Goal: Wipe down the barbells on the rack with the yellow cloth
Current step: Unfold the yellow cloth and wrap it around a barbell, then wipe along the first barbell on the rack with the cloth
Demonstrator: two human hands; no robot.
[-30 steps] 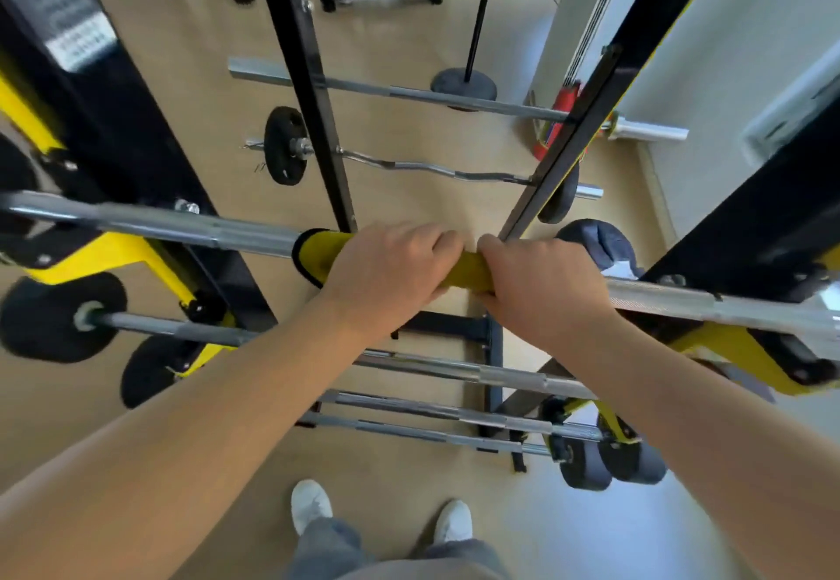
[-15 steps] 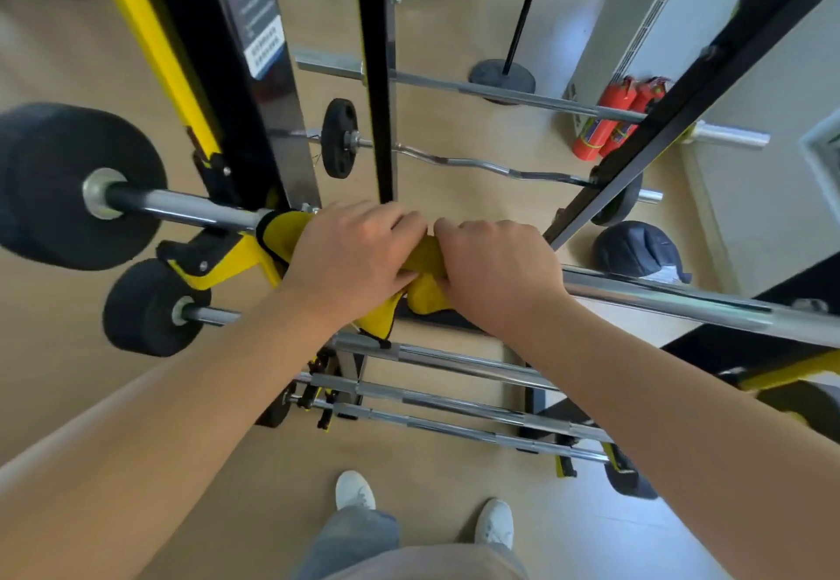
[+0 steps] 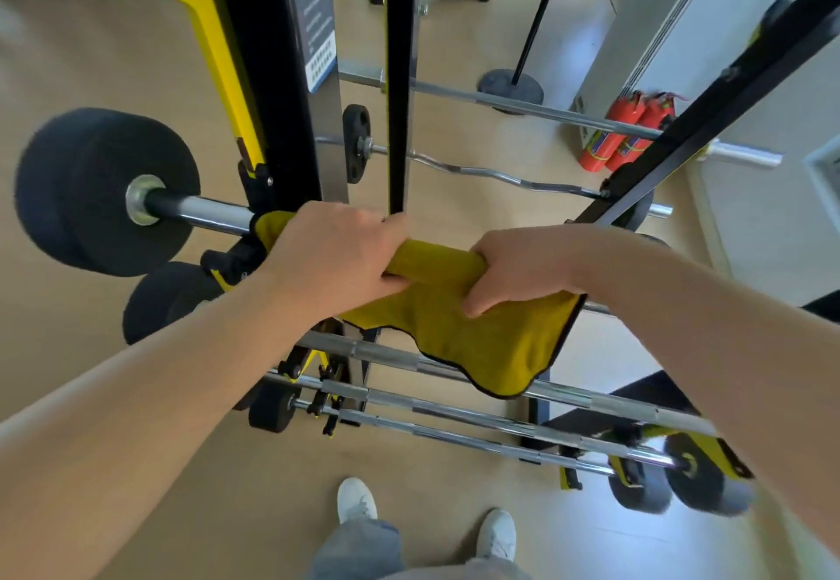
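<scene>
We are standing in front of the big black and yellow rack (image 3: 268, 79), looking down at it. The wooden floor (image 3: 136, 466) is showing under everything. The top barbell (image 3: 204, 211) is lying across the rack at about the height of our hands, and a fat black weight plate (image 3: 91, 188) is sitting on its left end. More shiny barbells (image 3: 454, 416) are lying lower on the rack, one under the other, near our feet. A wavy curl bar (image 3: 491, 172) and a long straight bar (image 3: 522, 104) are resting further back. Two red fire extinguishers (image 3: 627, 134) are standing by the white wall on the right, and a fan stand (image 3: 511, 86) is standing close to them. The yellow cloth (image 3: 477, 334) is wrapped over the top barbell between our hands, and its loose part with the dark edge is hanging down in front of the lower bars. We are holding the cloth with both hands. Our left hand (image 3: 336, 261) is curling tight around the cloth and bar near the rack post, fingers closed all the way. Our right hand (image 3: 522, 266) is gripping the cloth and bar just beside it, fingers closed tight too, with the thumb pressing on the hanging part. Our white shoes (image 3: 357, 500) are showing at the bottom.
</scene>
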